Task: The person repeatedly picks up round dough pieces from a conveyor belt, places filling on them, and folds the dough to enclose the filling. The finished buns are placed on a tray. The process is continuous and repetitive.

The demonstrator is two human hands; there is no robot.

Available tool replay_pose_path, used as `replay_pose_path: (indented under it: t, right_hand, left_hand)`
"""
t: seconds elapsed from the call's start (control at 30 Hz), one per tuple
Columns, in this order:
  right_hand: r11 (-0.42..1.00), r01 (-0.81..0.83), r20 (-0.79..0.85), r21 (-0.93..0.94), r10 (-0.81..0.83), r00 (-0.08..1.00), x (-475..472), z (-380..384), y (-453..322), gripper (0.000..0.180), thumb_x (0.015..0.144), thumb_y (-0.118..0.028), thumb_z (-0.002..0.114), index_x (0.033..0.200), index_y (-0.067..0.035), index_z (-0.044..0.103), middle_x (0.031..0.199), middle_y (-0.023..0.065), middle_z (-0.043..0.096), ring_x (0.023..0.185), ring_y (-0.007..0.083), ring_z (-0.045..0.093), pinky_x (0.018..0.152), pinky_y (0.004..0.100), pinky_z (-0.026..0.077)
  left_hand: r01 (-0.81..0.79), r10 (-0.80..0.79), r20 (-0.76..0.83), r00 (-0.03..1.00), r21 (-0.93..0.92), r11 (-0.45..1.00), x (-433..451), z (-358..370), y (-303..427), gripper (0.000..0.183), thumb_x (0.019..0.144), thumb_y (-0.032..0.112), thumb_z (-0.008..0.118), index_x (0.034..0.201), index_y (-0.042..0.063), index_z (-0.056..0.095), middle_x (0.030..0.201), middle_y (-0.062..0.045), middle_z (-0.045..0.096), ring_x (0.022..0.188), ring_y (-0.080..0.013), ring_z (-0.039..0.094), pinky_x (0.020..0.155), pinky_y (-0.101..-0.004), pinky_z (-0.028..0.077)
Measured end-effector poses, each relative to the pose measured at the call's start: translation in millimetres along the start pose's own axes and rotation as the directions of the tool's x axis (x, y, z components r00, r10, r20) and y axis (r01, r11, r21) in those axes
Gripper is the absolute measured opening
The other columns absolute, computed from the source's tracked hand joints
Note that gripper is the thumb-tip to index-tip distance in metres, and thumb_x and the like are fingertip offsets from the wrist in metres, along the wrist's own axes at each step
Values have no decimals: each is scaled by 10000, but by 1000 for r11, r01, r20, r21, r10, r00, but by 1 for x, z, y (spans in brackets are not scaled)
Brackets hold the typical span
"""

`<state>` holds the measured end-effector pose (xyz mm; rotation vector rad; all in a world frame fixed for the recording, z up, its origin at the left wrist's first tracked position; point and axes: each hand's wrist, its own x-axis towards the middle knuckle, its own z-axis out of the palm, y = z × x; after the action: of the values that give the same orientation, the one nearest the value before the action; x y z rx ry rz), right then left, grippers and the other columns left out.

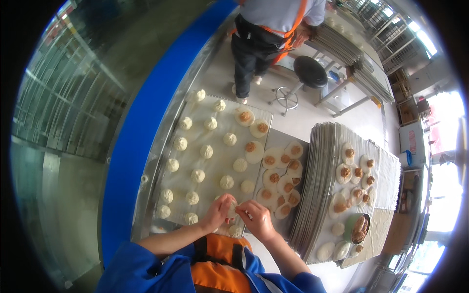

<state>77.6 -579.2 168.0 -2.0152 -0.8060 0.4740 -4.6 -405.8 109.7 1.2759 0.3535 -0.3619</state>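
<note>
My left hand (218, 211) cups a partly closed dough bun (232, 209) over the near edge of a lined tray (216, 164). The fingertips of my right hand (255, 217) pinch the rim of the same bun from the right. Pleated, closed buns (198, 175) stand in rows on that tray. Several open dough rounds with brown filling (254, 151) lie along its right side. More filled rounds (274, 178) lie close together, some overlapping, on a grey surface just right of the tray. What is inside the bun in my hands is hidden by the fingers.
At right, a tall stack of trays (311, 190) carries filled rounds, plain dough rounds (325, 251) and a green bowl of filling (360, 229). A blue-edged conveyor or counter (146, 110) runs along the left. Beyond the tray a person (267, 36) stands near a black round stool (310, 71).
</note>
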Motion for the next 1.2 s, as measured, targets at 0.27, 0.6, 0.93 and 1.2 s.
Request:
replay_pose_path:
  t: [0.27,0.6,0.93,1.2]
  right_hand:
    - [980,-178,-213,90,193,958,47,-12,56,669,769,-90,848,1377,-41,573,1292,161,655,1194,308,610,1001,410,495]
    - [880,-457,-339,131,473,813,59,-47,122,617,806,-88,816,1381,-67,595,1289,146,673,1131,249,657,937,355,514]
    - [898,-434,-433,-64,367,823,101,-41,142,600,829,-133,809,1378,-44,585,1288,183,656,1141,321,649,920,407,524]
    - [869,-308,-298,-388,198,934,163,-9,174,528,869,-149,756,1363,-56,593,1268,173,648,1148,355,631,949,418,514]
  left_hand:
    - [-173,125,233,964,198,965,143,-11,23,370,1127,372,376,1199,49,541,1112,-79,603,1078,-186,569,951,-343,471]
    - [-88,100,63,993,961,264,297,-20,40,433,817,224,825,1103,-23,613,1226,-199,618,1185,-376,591,985,-450,509]
    - [-346,198,288,937,843,411,261,-31,35,408,799,146,804,1107,-11,588,1044,-190,694,1018,-373,673,858,-467,537]
    - [112,-128,4,992,-505,856,194,-87,74,292,980,273,677,1185,69,636,980,-41,702,856,-150,689,716,-342,601]
